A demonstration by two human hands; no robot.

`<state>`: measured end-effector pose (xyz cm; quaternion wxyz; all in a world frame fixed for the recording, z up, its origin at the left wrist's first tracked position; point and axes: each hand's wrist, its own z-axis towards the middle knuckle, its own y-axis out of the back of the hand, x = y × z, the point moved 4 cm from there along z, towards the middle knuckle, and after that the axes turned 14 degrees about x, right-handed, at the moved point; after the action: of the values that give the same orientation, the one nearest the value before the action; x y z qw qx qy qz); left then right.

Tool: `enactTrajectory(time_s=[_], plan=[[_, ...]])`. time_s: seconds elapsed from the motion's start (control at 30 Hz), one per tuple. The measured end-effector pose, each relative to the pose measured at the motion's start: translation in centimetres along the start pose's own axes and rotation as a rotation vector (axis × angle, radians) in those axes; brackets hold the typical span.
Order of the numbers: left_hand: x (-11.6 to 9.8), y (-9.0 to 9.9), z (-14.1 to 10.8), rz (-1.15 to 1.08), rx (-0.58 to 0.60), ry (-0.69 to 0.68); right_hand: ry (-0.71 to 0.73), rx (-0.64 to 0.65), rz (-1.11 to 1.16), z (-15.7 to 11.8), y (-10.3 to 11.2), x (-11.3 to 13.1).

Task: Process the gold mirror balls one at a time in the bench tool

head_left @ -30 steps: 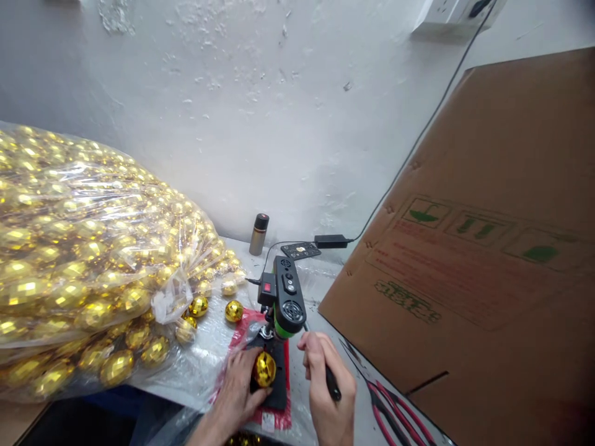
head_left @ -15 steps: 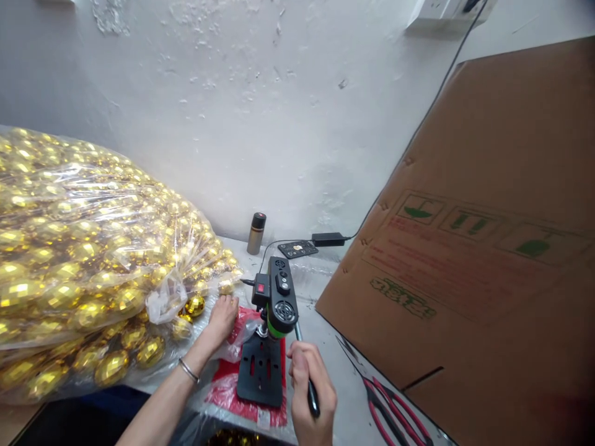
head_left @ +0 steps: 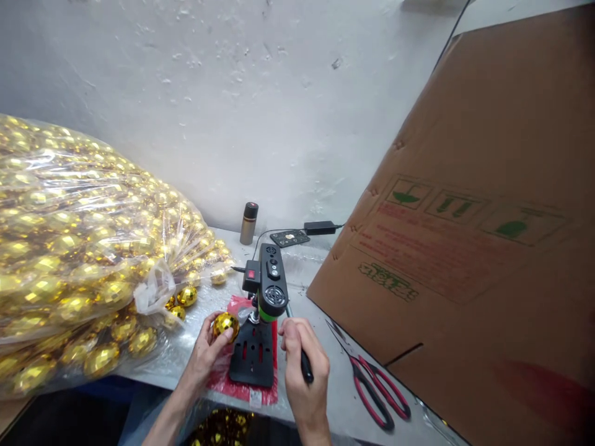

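My left hand [head_left: 207,348] holds a shiny gold faceted ball [head_left: 225,326] between thumb and fingers, just left of a small black press [head_left: 273,279]. The press has a green band, a red switch and a slotted black base [head_left: 253,359] resting on red plastic [head_left: 223,376]. My right hand [head_left: 304,365] is closed around the black-ended lever [head_left: 307,367] at the right side of the press. A big clear bag [head_left: 93,229] full of gold balls lies to the left, with a few loose balls [head_left: 187,296] by its knotted end.
Red-handled scissors [head_left: 379,390] lie at the right, beside a large cardboard box [head_left: 465,235]. Behind the press are a bottle [head_left: 249,223], a dark phone-like slab [head_left: 289,238] and a black adapter [head_left: 320,228]. More gold pieces [head_left: 223,428] show below the table's front edge.
My left hand has come back toward me and now has a gold ball in its fingers. My right hand stays on the lever. The view has shifted slightly.
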<state>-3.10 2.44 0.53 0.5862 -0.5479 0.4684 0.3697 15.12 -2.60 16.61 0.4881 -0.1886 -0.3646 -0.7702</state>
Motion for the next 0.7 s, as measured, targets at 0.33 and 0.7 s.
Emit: enactTrajectory(time_s=[0.33,0.7], plan=[[4.6,-1.4,0.0,0.451,0.039,-0.073,0.012,0.018,-0.041,1.2,0.5,0.8],[3.8,-3.1,0.4,0.892,0.109,-0.277,0.005,0.027,-0.015,0.3,0.3,0.4]])
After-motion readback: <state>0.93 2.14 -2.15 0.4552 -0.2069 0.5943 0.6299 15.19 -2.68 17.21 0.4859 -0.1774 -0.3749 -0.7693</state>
